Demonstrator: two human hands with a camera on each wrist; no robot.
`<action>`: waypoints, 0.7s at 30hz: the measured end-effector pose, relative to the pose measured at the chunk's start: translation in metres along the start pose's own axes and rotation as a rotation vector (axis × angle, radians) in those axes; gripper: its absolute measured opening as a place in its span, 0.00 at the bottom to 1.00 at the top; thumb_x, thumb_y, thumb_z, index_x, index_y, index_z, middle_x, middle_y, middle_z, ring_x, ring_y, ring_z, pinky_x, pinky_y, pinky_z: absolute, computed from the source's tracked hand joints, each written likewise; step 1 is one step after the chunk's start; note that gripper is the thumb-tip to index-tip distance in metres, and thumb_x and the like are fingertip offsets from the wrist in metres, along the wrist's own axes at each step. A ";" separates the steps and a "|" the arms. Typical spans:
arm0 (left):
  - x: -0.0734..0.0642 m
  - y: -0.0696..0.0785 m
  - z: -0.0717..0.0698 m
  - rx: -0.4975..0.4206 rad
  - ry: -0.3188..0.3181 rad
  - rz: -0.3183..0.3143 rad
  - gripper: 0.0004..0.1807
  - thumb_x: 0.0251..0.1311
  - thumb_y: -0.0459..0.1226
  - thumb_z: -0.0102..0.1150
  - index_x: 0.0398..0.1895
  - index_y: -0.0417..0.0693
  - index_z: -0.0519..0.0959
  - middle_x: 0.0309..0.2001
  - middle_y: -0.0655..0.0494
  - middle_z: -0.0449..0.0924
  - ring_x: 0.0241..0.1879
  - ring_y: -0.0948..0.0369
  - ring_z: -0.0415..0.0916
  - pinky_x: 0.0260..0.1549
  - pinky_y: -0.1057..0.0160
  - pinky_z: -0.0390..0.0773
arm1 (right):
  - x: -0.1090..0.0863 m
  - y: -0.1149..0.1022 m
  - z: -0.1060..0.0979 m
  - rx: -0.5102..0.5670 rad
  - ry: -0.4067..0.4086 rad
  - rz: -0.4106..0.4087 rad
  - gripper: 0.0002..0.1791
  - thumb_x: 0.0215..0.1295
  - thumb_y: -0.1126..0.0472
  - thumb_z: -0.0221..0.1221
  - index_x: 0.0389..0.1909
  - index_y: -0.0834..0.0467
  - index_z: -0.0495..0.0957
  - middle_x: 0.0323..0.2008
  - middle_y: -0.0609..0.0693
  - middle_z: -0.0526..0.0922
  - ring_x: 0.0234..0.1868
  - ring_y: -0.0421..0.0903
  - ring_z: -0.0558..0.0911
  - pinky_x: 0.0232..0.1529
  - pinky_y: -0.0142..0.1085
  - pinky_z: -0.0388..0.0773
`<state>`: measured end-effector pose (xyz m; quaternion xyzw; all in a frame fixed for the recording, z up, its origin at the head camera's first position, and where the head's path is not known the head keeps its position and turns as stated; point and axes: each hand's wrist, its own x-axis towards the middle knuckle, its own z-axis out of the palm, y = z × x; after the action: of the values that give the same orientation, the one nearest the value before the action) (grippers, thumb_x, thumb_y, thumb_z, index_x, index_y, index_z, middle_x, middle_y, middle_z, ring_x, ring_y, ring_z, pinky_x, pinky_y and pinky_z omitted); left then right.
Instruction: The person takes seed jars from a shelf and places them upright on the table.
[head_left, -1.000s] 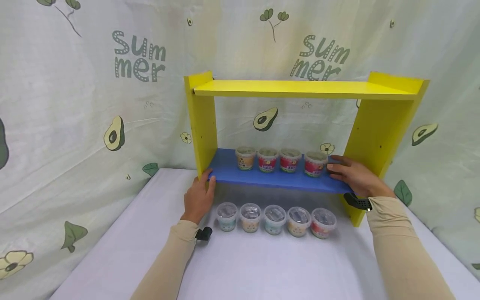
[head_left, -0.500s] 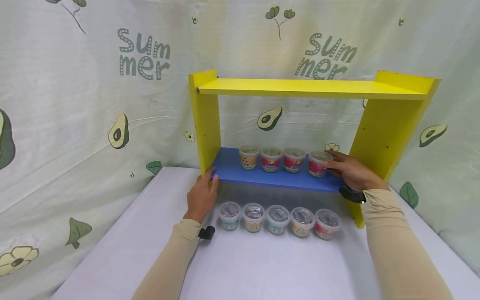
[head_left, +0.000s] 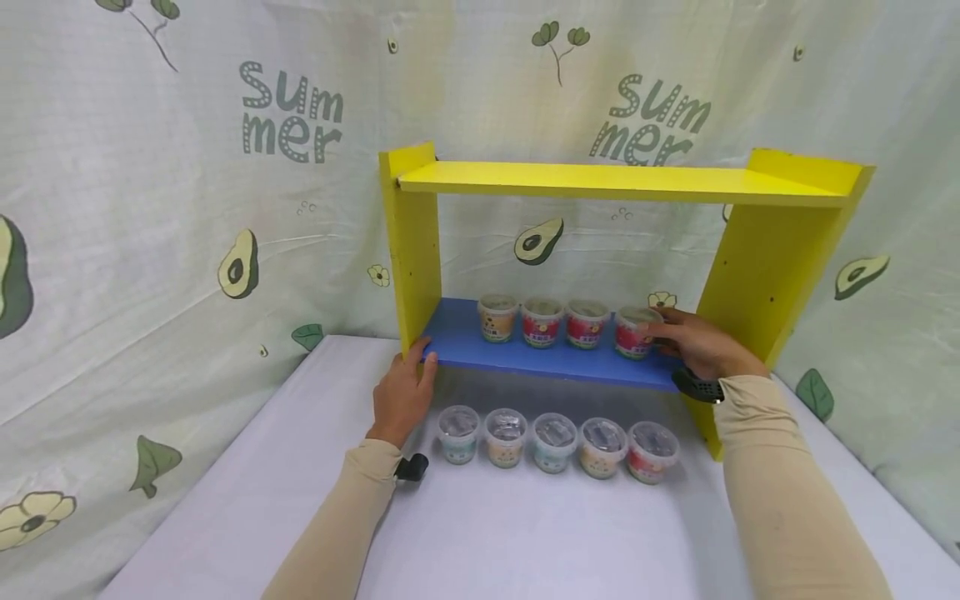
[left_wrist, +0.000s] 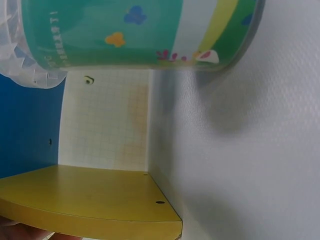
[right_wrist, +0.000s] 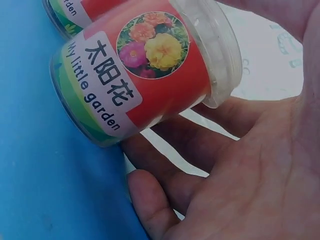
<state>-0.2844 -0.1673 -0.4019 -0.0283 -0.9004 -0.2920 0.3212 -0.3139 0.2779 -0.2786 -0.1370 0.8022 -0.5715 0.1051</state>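
Note:
A yellow shelf unit (head_left: 622, 183) with a blue lower board (head_left: 555, 359) stands on the white table. My left hand (head_left: 402, 393) grips the front left corner, where the yellow side panel (left_wrist: 100, 195) meets the board. Several lidded plastic cups line the blue board: an orange-labelled one (head_left: 498, 319) at the left, then red-labelled ones. Around the rightmost red-labelled cup (right_wrist: 145, 70), marked "My little garden" with flowers, my right hand (head_left: 697, 343) has its thumb in front and fingers behind. That cup stands upright on the board.
Below the board, a row of lidded cups stands on the table (head_left: 525, 533), with a teal one (head_left: 458, 435) at the left end and a red one (head_left: 652, 452) at the right. A printed curtain (head_left: 150, 208) hangs behind.
My right hand has moved left from beside the rightmost red-labelled cup and closed around it. My left hand keeps its place on the shelf corner. The head view has shifted slightly.

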 end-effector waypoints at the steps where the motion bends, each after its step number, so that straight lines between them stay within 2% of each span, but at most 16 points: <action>1: 0.000 0.000 0.001 0.002 -0.002 0.000 0.30 0.75 0.61 0.33 0.72 0.62 0.68 0.48 0.41 0.78 0.34 0.45 0.79 0.30 0.45 0.78 | 0.000 0.000 0.001 0.001 0.007 0.006 0.50 0.75 0.52 0.54 0.78 0.68 0.31 0.75 0.68 0.47 0.72 0.61 0.54 0.73 0.56 0.44; 5: 0.001 -0.001 0.001 0.008 -0.002 0.003 0.30 0.76 0.61 0.33 0.71 0.62 0.69 0.47 0.40 0.78 0.33 0.44 0.79 0.29 0.45 0.77 | -0.002 0.002 0.002 0.015 0.030 0.012 0.51 0.74 0.51 0.56 0.78 0.66 0.31 0.76 0.68 0.46 0.74 0.64 0.51 0.73 0.56 0.43; 11: 0.002 -0.001 0.001 0.000 -0.004 0.018 0.30 0.76 0.61 0.33 0.71 0.62 0.69 0.48 0.40 0.78 0.33 0.45 0.79 0.29 0.45 0.78 | -0.008 0.007 0.004 0.052 0.050 0.017 0.54 0.75 0.50 0.55 0.77 0.62 0.22 0.78 0.67 0.38 0.76 0.66 0.45 0.73 0.55 0.39; 14: 0.002 -0.001 0.002 0.002 -0.005 0.020 0.31 0.75 0.62 0.33 0.72 0.61 0.68 0.48 0.40 0.78 0.34 0.45 0.79 0.29 0.45 0.78 | -0.009 0.008 0.005 0.061 0.053 0.008 0.54 0.75 0.50 0.54 0.77 0.62 0.21 0.78 0.67 0.37 0.76 0.66 0.44 0.73 0.56 0.38; 21: 0.001 0.000 0.001 0.005 -0.018 -0.005 0.31 0.75 0.61 0.32 0.72 0.61 0.68 0.49 0.40 0.78 0.34 0.45 0.79 0.30 0.45 0.78 | -0.008 0.010 0.006 0.075 0.076 -0.008 0.51 0.75 0.50 0.54 0.78 0.65 0.30 0.75 0.66 0.48 0.74 0.64 0.51 0.73 0.54 0.40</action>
<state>-0.2860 -0.1672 -0.4020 -0.0279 -0.9040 -0.2904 0.3125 -0.3054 0.2779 -0.2900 -0.1145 0.7831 -0.6063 0.0774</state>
